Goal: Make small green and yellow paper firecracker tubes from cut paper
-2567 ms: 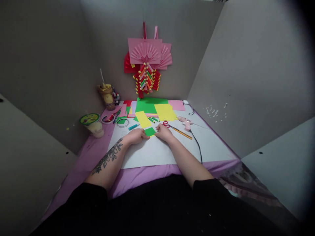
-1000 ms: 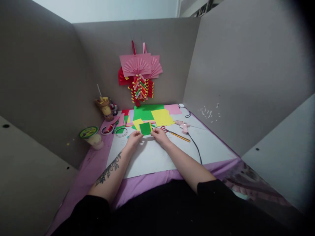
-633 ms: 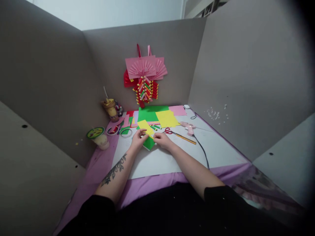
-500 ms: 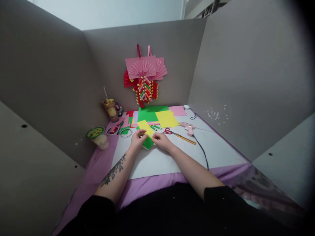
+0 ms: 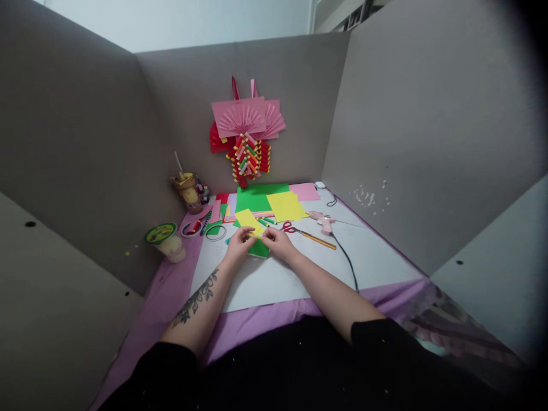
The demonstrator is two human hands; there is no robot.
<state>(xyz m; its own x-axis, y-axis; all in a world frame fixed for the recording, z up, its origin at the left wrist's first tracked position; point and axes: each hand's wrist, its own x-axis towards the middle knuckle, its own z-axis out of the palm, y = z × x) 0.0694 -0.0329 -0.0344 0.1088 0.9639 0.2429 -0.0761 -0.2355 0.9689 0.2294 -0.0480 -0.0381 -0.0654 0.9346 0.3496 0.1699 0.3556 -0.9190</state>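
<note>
My left hand [image 5: 240, 241] and my right hand [image 5: 277, 242] almost meet above the white work surface [image 5: 265, 285], both with fingers closed on a small yellow strip between them. Below the hands lies a piece of green paper [image 5: 259, 249]. Just beyond my fingers is a yellow paper piece [image 5: 247, 219]. Small green rolls [image 5: 269, 221] lie behind my right hand. To the right of it are red-handled scissors [image 5: 288, 227] and a yellow-and-black cutter or pencil [image 5: 317, 240].
A pink glue gun [image 5: 326, 222] with a black cord lies at right. Two drink cups [image 5: 171, 248] stand left, near rolls of tape [image 5: 192, 228]. Coloured sheets [image 5: 262, 197] lie at the back, under paper ornaments [image 5: 246, 120] on the grey partition [image 5: 299, 68].
The view has shifted slightly, moving the scene left. My right hand has come closer to my left, and the green paper below them has turned a little.
</note>
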